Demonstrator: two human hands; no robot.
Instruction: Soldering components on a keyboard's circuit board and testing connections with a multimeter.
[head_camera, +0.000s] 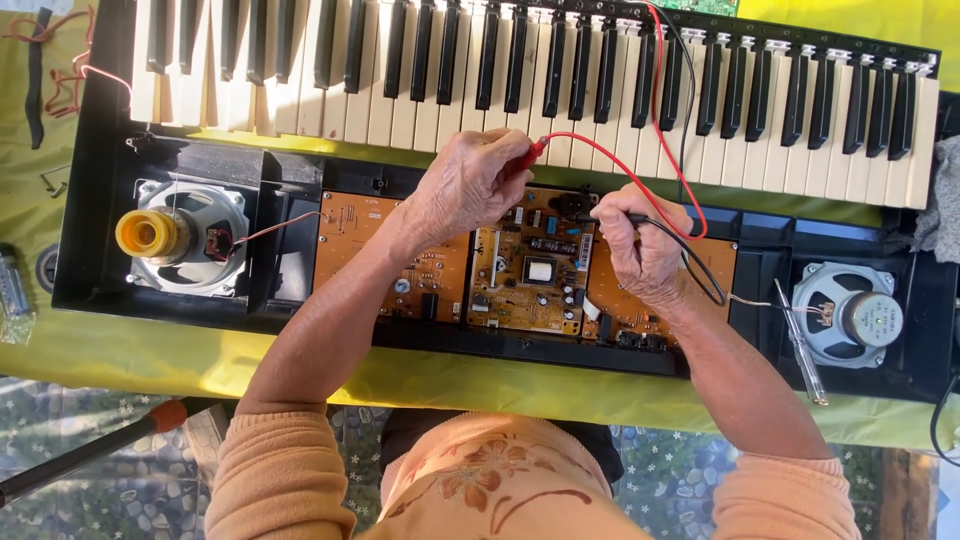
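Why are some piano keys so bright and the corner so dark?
In the head view, strong sunlight washes out the white piano keys at upper left, nearly glare; the black plastic keyboard case stays dark, and the lower edge lies in shade. The left hand with the red probe and the right hand with the black probe look sharp, not blurred.
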